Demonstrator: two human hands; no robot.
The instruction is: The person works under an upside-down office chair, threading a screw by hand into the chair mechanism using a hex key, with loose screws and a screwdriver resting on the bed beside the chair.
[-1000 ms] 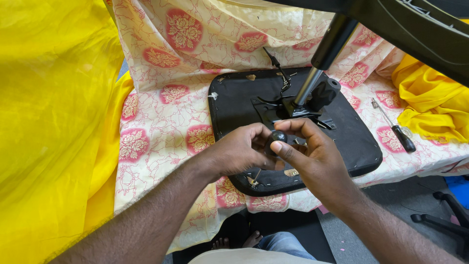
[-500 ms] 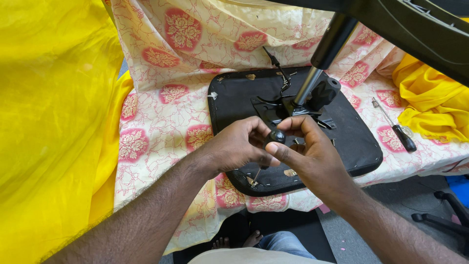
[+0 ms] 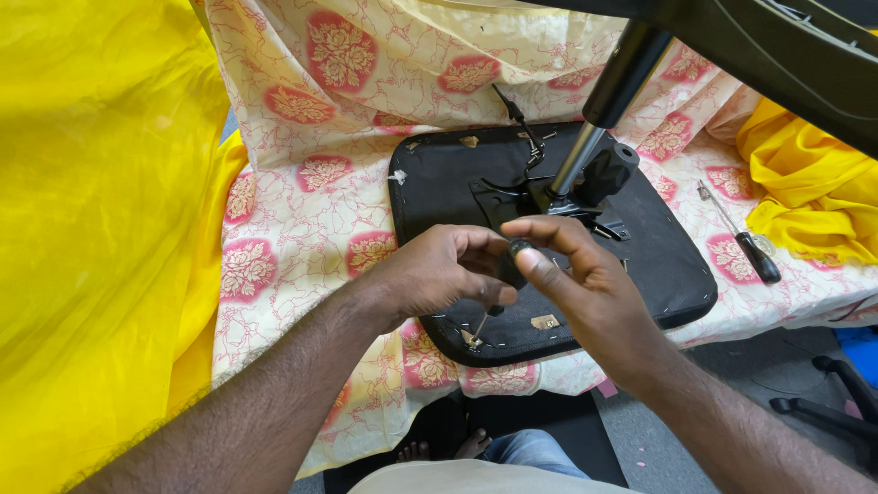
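Observation:
A black chair seat [image 3: 658,265] lies upside down on a floral cloth, its metal mechanism [image 3: 498,197] and gas cylinder [image 3: 608,91] sticking up. My left hand [image 3: 439,274] is closed around a small screwdriver [image 3: 480,326], whose thin shaft points down at the seat's near edge beside a small metal clip [image 3: 545,321]. My right hand [image 3: 590,288] pinches the dark top of the screwdriver handle between thumb and forefinger, its other fingers spread. The rest of the handle is hidden in my left fist.
A second screwdriver [image 3: 745,242] with a black handle lies on the floral cloth [image 3: 302,210] to the right. Yellow fabric [image 3: 91,229] covers the left side, and more [image 3: 805,183] is bunched at the right. The black chair base [image 3: 786,55] looms overhead at top right.
My hands have shifted slightly toward the seat's near edge. My right hand has opened out from a close clasp to a fingertip pinch on the handle top.

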